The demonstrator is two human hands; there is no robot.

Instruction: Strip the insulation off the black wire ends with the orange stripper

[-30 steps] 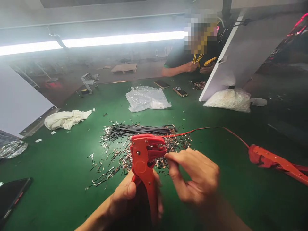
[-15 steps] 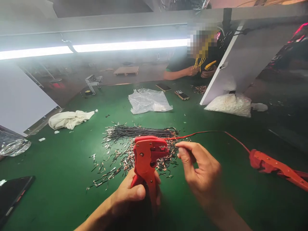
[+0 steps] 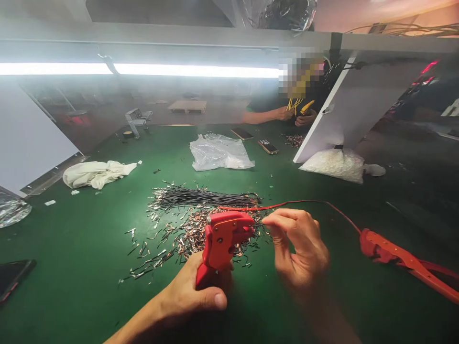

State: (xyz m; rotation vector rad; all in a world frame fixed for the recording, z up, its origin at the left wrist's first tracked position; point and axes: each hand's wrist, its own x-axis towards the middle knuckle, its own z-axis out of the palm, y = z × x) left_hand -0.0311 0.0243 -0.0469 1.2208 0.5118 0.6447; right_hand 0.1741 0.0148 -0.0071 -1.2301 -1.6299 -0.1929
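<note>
My left hand (image 3: pixel 201 289) is wrapped round the handles of a red wire stripper (image 3: pixel 224 239), its jaws facing right. Thumb and forefinger of my right hand (image 3: pixel 299 243) pinch a short dark wire (image 3: pixel 258 224) that reaches the tool's jaws. Behind the tool lies a bundle of black wires (image 3: pixel 208 197) with shiny ends at the left. Loose cut wire pieces (image 3: pixel 186 236) are heaped under and around the stripper. A thin red strip (image 3: pixel 308 201) runs right to a second red tool (image 3: pixel 394 251) on the green table.
A clear plastic bag (image 3: pixel 218 153) and two phones (image 3: pixel 268 146) lie farther back. A white cloth (image 3: pixel 98 174) is at the left, a filled bag (image 3: pixel 337 165) at the right. Across the table, a person's hands (image 3: pixel 304 118) hold yellow wires. A dark device (image 3: pixel 14 277) lies at the left edge.
The stripper has moved slightly right and its head has turned, so its jaws are now close to my right fingertips. The dark wire now shows between them. The whole view has shifted slightly.
</note>
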